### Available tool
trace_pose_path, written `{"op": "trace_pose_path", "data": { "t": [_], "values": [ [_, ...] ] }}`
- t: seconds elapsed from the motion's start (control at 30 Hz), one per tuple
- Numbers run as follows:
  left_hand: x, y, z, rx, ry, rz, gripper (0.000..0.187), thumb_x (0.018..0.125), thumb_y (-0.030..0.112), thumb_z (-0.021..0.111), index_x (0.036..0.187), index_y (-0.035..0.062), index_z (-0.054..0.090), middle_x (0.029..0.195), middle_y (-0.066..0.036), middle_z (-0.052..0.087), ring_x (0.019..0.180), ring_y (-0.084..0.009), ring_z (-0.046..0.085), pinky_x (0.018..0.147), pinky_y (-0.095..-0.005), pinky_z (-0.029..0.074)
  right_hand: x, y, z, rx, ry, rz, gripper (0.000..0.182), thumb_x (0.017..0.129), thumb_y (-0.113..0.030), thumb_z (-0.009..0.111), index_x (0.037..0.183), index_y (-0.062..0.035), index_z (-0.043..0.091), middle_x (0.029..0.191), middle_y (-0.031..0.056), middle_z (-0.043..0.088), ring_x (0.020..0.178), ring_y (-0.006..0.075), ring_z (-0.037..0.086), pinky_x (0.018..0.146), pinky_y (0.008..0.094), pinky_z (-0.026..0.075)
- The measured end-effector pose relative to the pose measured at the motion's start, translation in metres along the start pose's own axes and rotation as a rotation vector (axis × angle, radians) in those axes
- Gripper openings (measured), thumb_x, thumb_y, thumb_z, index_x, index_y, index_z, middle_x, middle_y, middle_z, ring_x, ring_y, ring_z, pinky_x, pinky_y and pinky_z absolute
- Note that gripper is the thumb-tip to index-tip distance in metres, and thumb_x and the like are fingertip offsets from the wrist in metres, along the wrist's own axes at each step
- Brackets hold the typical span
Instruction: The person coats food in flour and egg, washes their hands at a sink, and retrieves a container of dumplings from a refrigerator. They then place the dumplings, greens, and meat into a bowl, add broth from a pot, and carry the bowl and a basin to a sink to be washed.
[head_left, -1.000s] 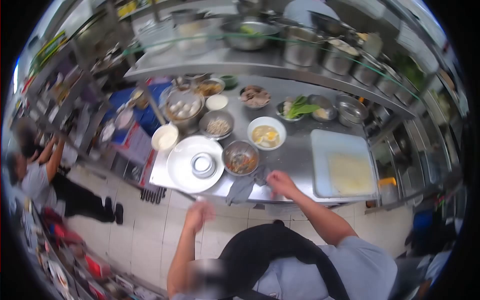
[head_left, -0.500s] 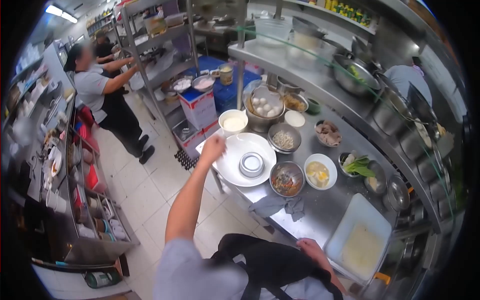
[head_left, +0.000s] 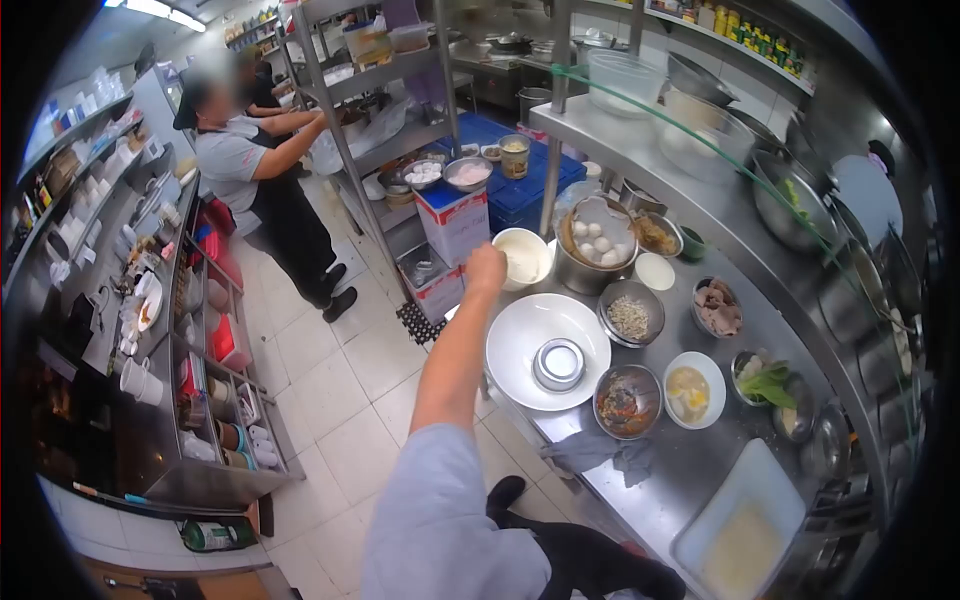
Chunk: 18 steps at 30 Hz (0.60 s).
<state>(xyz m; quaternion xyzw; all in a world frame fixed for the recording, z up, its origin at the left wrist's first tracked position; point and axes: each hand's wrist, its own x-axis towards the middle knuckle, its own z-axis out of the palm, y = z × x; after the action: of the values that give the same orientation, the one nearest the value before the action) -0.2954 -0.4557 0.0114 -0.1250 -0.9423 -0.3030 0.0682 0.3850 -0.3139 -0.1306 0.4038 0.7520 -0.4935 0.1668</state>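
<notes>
Far left, a co-worker (head_left: 288, 205) stands by the metal rack, arms forward, well apart from our worker's hands. Next along, a red-and-white carton (head_left: 455, 232) sits below two bowls.

Then the main action: the left hand (head_left: 487, 268) is at the near-left side of the white tub (head_left: 530, 238), which holds something pale and creamy. Fingers look curled in at the rim; we can't tell whether they grip the rim, a handle or something inside, as the back of the hand hides them. The tub stands upright at the worktop's far-left corner, just behind the large white dish (head_left: 512, 335), with a small metal bowl (head_left: 559, 363) sitting in it.

Step in hand, as we judge it: reaching to the tub. From here, the move calls for a sure hold on the rim and a level tub, clear of the steel pot (head_left: 585, 279) just right of it.

Further right: a steel bowl (head_left: 653, 305) of chopped pale bits, another mixing bowl (head_left: 636, 378) with orange-red bits, a grey cloth (head_left: 600, 455) at the worktop edge, a white bowl (head_left: 716, 385) with egg yolk, and a cutting board (head_left: 740, 480). Right hand: we can't make it out, so no finger state.
</notes>
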Motion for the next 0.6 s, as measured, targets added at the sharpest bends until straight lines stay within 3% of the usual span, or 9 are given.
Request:
{"op": "trace_pose_path", "data": {
  "t": [0.03,0.13,0.17,0.27,0.3,0.37,0.43,0.5,0.6],
  "values": [
    [-0.002,0.001,-0.012,0.009,0.007,0.011,0.028,0.085,0.017,0.049,0.089,-0.0056,0.065,0.095,-0.029,0.065,0.091,-0.0439,0.064,0.084,-0.0498,0.050,0.000,0.012,0.000,0.006,-0.001,0.011,0.031,0.083,-0.031,0.063,0.086,0.0000,0.067,0.086,0.0178,0.067,0.087,0.0246,0.065,0.078,0.0339,0.049],
    [-0.026,0.008,-0.064,0.459,0.144,0.465,0.024,0.084,0.014,0.050,0.082,-0.0039,0.066,0.086,-0.025,0.065,0.080,-0.0410,0.066,0.071,-0.0498,0.053,0.010,0.051,0.002,-0.023,-0.005,-0.057,0.030,0.083,-0.030,0.063,0.085,-0.0007,0.067,0.085,0.0180,0.066,0.086,0.0276,0.064,0.077,0.0364,0.049],
    [-0.043,0.027,-0.088,0.513,0.097,0.441,0.021,0.083,0.012,0.051,0.081,-0.0022,0.066,0.082,-0.022,0.066,0.074,-0.0368,0.067,0.064,-0.0474,0.054,0.006,0.072,0.004,-0.025,0.007,-0.084,0.029,0.082,-0.030,0.063,0.084,-0.0009,0.067,0.085,0.0180,0.066,0.085,0.0286,0.064,0.077,0.0372,0.049],
    [-0.106,0.075,-0.115,0.554,0.155,0.683,0.019,0.083,0.013,0.056,0.073,0.0002,0.066,0.078,-0.020,0.066,0.067,-0.0328,0.066,0.061,-0.0443,0.052,0.018,0.194,0.033,-0.198,0.070,-0.213,0.027,0.082,-0.029,0.063,0.083,-0.0017,0.066,0.084,0.0181,0.065,0.083,0.0315,0.063,0.077,0.0397,0.049],
    [-0.139,0.101,-0.116,0.206,0.083,0.763,0.022,0.085,0.015,0.055,0.076,-0.0032,0.064,0.077,-0.023,0.064,0.069,-0.0340,0.066,0.061,-0.0452,0.050,0.013,0.243,0.050,-0.243,0.104,-0.207,0.027,0.081,-0.029,0.064,0.082,-0.0019,0.066,0.083,0.0181,0.065,0.083,0.0325,0.063,0.077,0.0405,0.049],
    [-0.209,0.165,-0.106,-0.160,-0.249,0.632,0.020,0.085,0.012,0.053,0.078,-0.0060,0.058,0.072,-0.023,0.060,0.063,-0.0325,0.060,0.062,-0.0449,0.046,-0.079,0.205,0.002,0.072,0.230,-0.203,0.024,0.081,-0.025,0.063,0.083,-0.0021,0.065,0.091,0.0195,0.064,0.081,0.0344,0.063,0.076,0.0427,0.049],
    [-0.286,0.226,-0.071,-0.084,-0.319,0.669,0.019,0.084,0.012,0.053,0.079,-0.0057,0.057,0.070,-0.021,0.059,0.061,-0.0286,0.056,0.061,-0.0414,0.044,-0.128,0.239,-0.016,0.214,0.324,-0.051,0.023,0.081,-0.025,0.063,0.084,-0.0021,0.066,0.091,0.0196,0.065,0.082,0.0337,0.063,0.077,0.0423,0.050],
    [-0.371,0.271,-0.031,-0.376,-0.334,0.808,0.020,0.084,0.012,0.054,0.076,-0.0056,0.056,0.065,-0.019,0.055,0.061,-0.0233,0.053,0.059,-0.0382,0.043,-0.167,0.271,-0.020,0.333,0.360,0.038,0.023,0.081,-0.024,0.063,0.085,-0.0021,0.066,0.090,0.0197,0.066,0.083,0.0329,0.064,0.077,0.0418,0.050],
    [-0.454,0.320,0.027,-0.316,-0.723,0.751,0.022,0.084,0.014,0.055,0.075,-0.0055,0.054,0.060,-0.015,0.051,0.061,-0.0184,0.050,0.057,-0.0355,0.042,-0.226,0.325,-0.040,0.314,0.410,0.168,0.023,0.081,-0.025,0.062,0.085,-0.0029,0.067,0.088,0.0195,0.067,0.083,0.0311,0.065,0.077,0.0405,0.051]
  ]
}}
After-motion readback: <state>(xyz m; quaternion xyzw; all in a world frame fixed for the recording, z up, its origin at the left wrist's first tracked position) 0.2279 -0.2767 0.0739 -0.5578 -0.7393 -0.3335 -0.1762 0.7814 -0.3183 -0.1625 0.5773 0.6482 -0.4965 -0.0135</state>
